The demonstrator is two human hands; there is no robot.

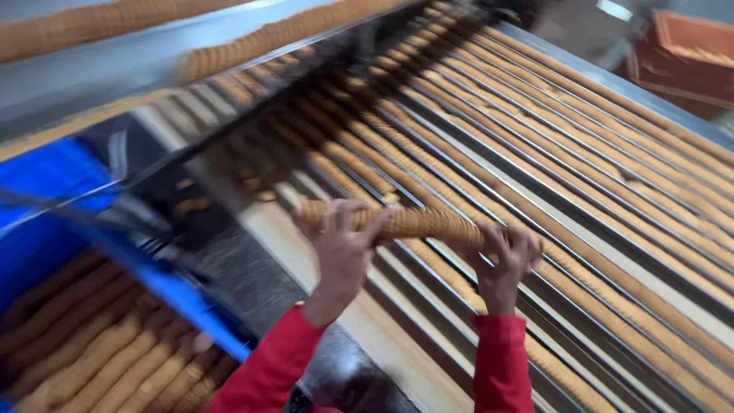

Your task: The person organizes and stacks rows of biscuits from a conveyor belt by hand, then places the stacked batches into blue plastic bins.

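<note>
A long steel conveyor point(589, 99) with parallel metal channels fills the view, each channel carrying an unbroken line of round brown biscuits point(535, 153) standing on edge; the picture is blurred by motion. A pale flat strip point(367, 321) runs along its near side. At lower left a blue crate point(46, 252) holds rows of stacked biscuits point(99, 352) lying side by side. An orange crate point(688, 53) sits at upper right, beyond the conveyor. Both hands, in red sleeves, are raised just above the channels: the left hand point(344, 252) and right hand point(508, 256) are each closed around one end of a long stack of biscuits point(405, 223), held level between them.
</note>
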